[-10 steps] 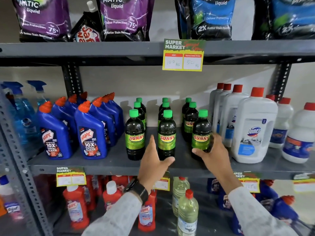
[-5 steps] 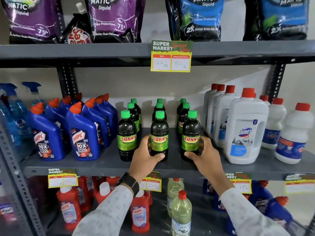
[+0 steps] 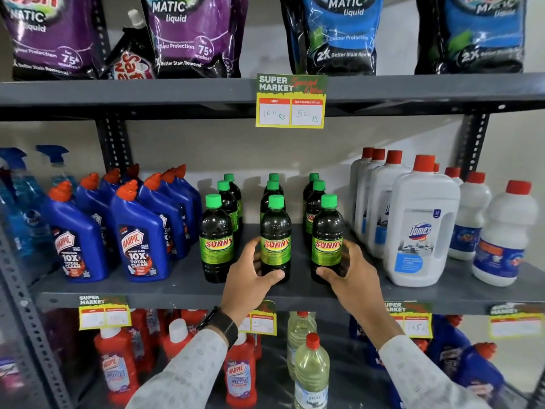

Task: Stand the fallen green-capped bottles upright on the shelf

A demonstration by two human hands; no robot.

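Several dark green-capped bottles labelled SUNNY stand upright in three rows on the grey middle shelf. My left hand wraps the lower part of the front middle bottle. Around the base of the front right bottle curls my right hand, thumb in front. The front left bottle stands untouched beside my left hand. No green-capped bottle lies on its side in view.
Blue Harpic bottles crowd the shelf to the left, white red-capped Domex jugs to the right. A price tag hangs from the upper shelf edge. Red and pale bottles fill the shelf below.
Both hands moved in from just in front of the bottles and closed around the middle and right front bottles. The view shifted slightly.
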